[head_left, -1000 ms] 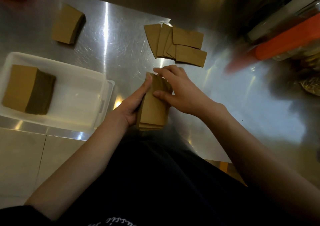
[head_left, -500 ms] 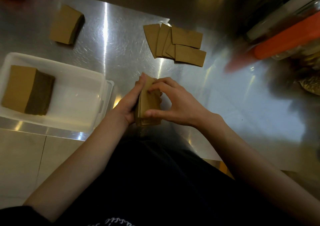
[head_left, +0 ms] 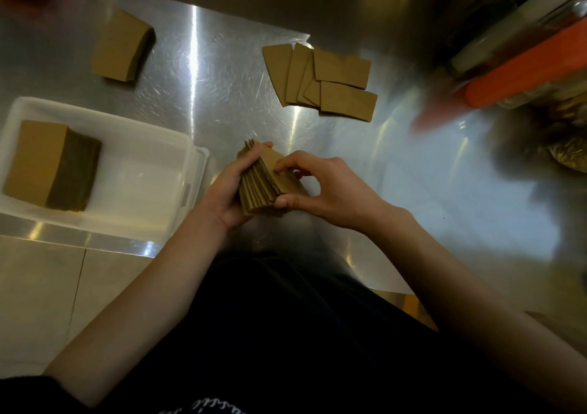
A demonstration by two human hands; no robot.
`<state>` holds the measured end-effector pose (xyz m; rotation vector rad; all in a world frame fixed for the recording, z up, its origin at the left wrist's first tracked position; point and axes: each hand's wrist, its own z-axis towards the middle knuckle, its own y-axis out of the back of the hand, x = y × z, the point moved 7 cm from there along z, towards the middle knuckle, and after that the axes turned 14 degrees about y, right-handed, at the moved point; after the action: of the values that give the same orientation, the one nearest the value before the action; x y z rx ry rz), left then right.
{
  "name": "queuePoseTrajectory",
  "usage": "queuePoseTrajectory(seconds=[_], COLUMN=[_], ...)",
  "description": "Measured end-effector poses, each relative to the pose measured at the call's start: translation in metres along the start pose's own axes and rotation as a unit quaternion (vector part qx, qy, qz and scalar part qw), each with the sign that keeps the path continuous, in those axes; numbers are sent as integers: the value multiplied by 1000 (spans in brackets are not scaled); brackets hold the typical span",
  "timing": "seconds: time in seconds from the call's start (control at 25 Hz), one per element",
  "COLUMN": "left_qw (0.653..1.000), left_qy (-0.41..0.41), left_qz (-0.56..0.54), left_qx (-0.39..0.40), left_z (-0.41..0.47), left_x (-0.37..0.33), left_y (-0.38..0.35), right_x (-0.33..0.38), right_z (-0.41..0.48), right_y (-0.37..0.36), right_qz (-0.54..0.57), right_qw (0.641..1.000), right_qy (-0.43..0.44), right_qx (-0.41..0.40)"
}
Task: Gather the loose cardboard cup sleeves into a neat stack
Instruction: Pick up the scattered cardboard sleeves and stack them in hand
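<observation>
Steel countertop (head_left: pixel 197 102) gleaming under the lights, and both hands are on a bundle of sleeves (head_left: pixel 265 185) near its front edge. Left hand (head_left: pixel 227 191) cups the bundle's left side, fingers curled round the back, tips peeking over the far end. Right hand (head_left: pixel 327 188) pinches it: thumb pressed at the near corner, index fingertip on the top sleeve's face, other fingers curled. Edges are fanned, not flush. Loose sleeves (head_left: pixel 330 80) lie overlapped farther back. One stack (head_left: pixel 122 46) sits far left; another stack (head_left: pixel 52 165) rests inside the white tub (head_left: pixel 152 146).
</observation>
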<state>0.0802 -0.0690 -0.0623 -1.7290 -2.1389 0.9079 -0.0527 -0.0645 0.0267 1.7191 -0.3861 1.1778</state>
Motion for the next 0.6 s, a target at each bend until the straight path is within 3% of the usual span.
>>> queuePoseTrajectory(seconds=[0.4, 0.6], left_qw=[999, 998], left_qy=[-21, -21], left_qz=[22, -32], left_qx=[-37, 42], left_z=[6, 9], left_x=[1, -2], left_y=[-3, -19], right_x=[1, -53], right_z=[3, 14], right_y=[-3, 41], right_qz=[-38, -12], right_qw=[998, 982], right_qy=[47, -57], right_qx=[7, -180])
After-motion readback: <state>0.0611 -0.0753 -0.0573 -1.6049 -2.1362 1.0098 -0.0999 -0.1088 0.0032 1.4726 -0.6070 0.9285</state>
